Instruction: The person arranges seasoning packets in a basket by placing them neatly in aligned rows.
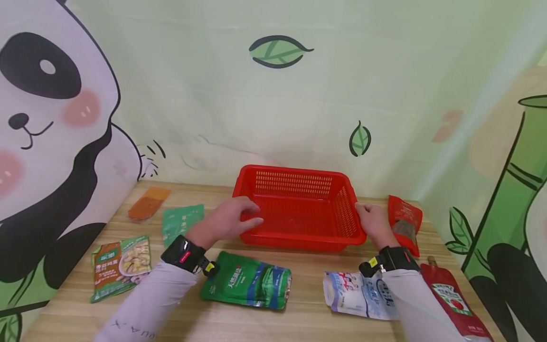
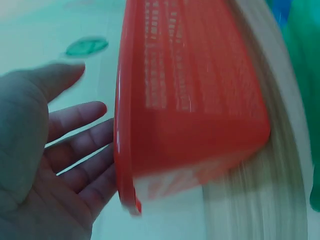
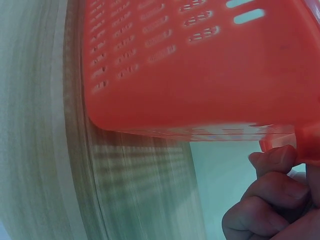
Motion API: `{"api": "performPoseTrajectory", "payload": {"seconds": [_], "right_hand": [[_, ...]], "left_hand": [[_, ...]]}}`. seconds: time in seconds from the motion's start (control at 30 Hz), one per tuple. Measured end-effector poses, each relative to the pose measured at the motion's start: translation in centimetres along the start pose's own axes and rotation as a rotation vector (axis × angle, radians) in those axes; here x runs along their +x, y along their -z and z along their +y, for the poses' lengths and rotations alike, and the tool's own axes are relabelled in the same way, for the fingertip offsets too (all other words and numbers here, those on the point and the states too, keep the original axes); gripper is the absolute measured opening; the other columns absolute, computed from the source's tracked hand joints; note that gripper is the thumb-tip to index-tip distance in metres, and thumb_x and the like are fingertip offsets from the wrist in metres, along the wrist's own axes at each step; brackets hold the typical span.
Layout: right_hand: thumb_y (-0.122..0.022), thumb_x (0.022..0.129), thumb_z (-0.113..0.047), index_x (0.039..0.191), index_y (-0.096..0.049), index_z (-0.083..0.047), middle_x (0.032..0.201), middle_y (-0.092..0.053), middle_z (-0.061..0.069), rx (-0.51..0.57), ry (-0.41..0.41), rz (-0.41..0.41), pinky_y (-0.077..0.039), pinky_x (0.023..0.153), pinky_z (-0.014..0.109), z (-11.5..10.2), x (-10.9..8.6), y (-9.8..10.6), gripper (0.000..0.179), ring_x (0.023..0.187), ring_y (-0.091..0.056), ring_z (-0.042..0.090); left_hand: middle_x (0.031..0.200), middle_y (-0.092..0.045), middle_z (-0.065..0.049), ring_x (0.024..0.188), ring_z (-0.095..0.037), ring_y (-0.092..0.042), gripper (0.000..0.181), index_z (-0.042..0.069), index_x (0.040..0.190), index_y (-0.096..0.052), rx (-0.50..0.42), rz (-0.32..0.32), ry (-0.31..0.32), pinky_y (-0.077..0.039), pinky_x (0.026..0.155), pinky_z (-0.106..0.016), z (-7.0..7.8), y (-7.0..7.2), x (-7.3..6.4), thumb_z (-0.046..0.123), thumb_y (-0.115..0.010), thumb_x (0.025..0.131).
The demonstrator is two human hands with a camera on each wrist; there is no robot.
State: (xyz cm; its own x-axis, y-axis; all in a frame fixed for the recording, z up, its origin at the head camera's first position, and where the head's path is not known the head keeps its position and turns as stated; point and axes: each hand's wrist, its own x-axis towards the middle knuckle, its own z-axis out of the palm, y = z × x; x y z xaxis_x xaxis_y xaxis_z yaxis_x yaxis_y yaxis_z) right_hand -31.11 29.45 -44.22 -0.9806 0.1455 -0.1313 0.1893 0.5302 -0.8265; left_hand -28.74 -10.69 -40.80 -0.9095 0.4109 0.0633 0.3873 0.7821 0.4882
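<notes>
A red plastic basket (image 1: 295,241) with slotted sides stands near the back of the wooden table, with nothing lying in it. By its left front corner is my left hand (image 1: 228,218), thumb and fingers spread. In the left wrist view that hand (image 2: 65,145) has its fingers extended, the tips close to or touching the rim of the basket (image 2: 200,135). My right hand (image 1: 372,222) grips the basket's right rim. Curled fingers of the right hand (image 3: 270,200) show under the rim in the right wrist view.
In front of the basket lie a green pouch (image 1: 248,281) and a white-and-blue pouch (image 1: 356,294). To the left are an orange packet (image 1: 148,203), a teal pouch (image 1: 181,221) and a brown-green food packet (image 1: 121,266). A red pouch (image 1: 403,221) and a ketchup pouch (image 1: 453,299) lie right.
</notes>
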Motion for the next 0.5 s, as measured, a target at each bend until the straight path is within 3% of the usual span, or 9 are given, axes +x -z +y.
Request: {"api": "performPoseTrajectory", "payload": {"seconds": [0.1,0.2,0.3,0.5], "right_hand": [[-0.042,0.109,-0.045,0.142,-0.058,-0.004,0.114,-0.071,0.020,-0.007,0.002,0.005,-0.061,0.077,0.029,0.0,0.0,0.0,0.055,0.082,-0.072,0.018],[-0.041,0.110,-0.045,0.141,-0.058,-0.003,0.112,-0.071,0.021,-0.015,0.011,0.005,-0.061,0.076,0.028,-0.1,0.0,0.1,0.055,0.081,-0.070,0.017],[-0.041,0.110,-0.044,0.142,-0.057,-0.003,0.114,-0.071,0.021,-0.004,0.003,0.005,-0.061,0.077,0.029,-0.1,-0.1,0.1,0.055,0.082,-0.070,0.017],[-0.042,0.109,-0.045,0.143,-0.056,-0.003,0.119,-0.070,0.024,0.003,0.000,0.011,-0.063,0.080,0.035,-0.1,-0.2,0.1,0.056,0.083,-0.072,0.019]], "left_hand": [[0.125,-0.069,-0.002,0.111,-0.020,-0.064,0.053,0.016,0.131,-0.068,0.079,-0.054,-0.071,-0.059,0.094,-0.039,1.4,-0.5,-0.8,0.045,-0.079,0.088],[0.123,-0.071,0.000,0.109,-0.017,-0.064,0.055,0.017,0.130,-0.070,0.171,-0.069,-0.139,-0.059,0.093,-0.036,2.3,-1.2,-1.2,0.050,-0.078,0.087],[0.118,-0.073,0.001,0.104,-0.015,-0.066,0.054,0.016,0.128,-0.071,0.218,-0.057,-0.181,-0.059,0.091,-0.034,2.7,-2.2,-1.4,0.051,-0.077,0.087],[0.111,-0.076,-0.002,0.094,-0.015,-0.068,0.052,0.013,0.125,-0.071,0.237,0.005,-0.202,-0.060,0.087,-0.034,2.8,-3.7,-1.5,0.048,-0.078,0.088]]}}
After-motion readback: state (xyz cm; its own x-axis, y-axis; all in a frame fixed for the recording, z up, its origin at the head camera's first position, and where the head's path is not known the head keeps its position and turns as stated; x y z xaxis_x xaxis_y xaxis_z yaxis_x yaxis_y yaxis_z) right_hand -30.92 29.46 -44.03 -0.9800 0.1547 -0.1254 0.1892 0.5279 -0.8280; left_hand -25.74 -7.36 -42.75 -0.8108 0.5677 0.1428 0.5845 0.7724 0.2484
